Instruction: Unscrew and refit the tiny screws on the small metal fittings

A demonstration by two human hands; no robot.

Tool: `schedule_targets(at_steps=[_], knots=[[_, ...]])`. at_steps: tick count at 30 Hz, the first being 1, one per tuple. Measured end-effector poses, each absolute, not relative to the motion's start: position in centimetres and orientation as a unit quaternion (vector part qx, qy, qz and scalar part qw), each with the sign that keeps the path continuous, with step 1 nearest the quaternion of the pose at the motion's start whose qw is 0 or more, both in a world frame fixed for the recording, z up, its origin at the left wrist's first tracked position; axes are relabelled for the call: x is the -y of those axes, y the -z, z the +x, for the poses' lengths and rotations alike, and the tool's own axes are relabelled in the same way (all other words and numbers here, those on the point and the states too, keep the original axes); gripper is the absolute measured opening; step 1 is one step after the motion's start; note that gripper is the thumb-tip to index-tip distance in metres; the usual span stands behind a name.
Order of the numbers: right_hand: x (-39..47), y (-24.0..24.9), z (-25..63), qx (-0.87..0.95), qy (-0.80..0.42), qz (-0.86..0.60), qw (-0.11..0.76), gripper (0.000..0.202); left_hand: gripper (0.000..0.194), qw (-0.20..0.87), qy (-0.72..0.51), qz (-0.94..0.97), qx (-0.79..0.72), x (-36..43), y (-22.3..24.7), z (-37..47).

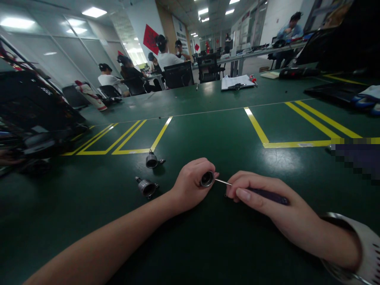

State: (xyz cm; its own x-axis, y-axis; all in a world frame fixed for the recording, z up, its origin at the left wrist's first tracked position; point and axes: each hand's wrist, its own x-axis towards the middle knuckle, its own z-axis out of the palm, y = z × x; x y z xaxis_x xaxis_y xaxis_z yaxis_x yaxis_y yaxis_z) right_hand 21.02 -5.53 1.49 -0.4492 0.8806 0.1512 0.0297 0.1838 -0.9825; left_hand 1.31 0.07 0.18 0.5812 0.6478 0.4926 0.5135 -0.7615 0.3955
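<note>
My left hand (192,184) is closed around a round, cup-shaped metal part (207,179), its open mouth turned up towards me. In my right hand (264,194) is a screwdriver (268,196) with a dark purple handle and a thin metal shaft. The shaft points left and reaches the side of the held part; whether its tip touches is too small to tell. On the green table left of my hands lie two similar metal cup parts, a farther one (151,160) and a nearer one (147,187), each with small lugs or rings at the side.
Yellow tape lines (297,145) mark areas on the green table (204,130). Farther back lies a clipboard with paper (237,82). Black equipment (32,107) stands at the left, and a dark bag-like object (332,51) at the right. Several people sit at desks beyond.
</note>
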Motion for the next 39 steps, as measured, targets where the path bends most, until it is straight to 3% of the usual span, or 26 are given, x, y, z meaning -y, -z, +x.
schedule_targets(at_steps=[6,12,23,33,39], knots=[[5.68,-1.36,21.0,0.637,-0.552,-0.354,0.405,0.018,0.015,0.097,-0.334,0.875,-0.338,-0.12,-0.24,1.45],[6.18,-2.1,20.51,0.691,-0.485,-0.378,0.38,0.019,0.011,0.058,-0.235,0.899,-0.364,-0.01,-0.3,1.38],[5.59,-1.29,20.86,0.528,-0.653,-0.337,0.426,0.018,0.016,0.113,-0.303,0.886,-0.332,0.13,-0.6,1.17],[6.11,-2.01,20.82,0.664,-0.514,-0.383,0.385,0.02,0.012,0.045,-0.19,0.908,-0.371,0.09,-0.66,1.27],[5.79,-1.56,20.92,0.6,-0.591,-0.359,0.401,0.021,0.012,0.079,-0.225,0.905,-0.354,0.18,-0.61,1.11]])
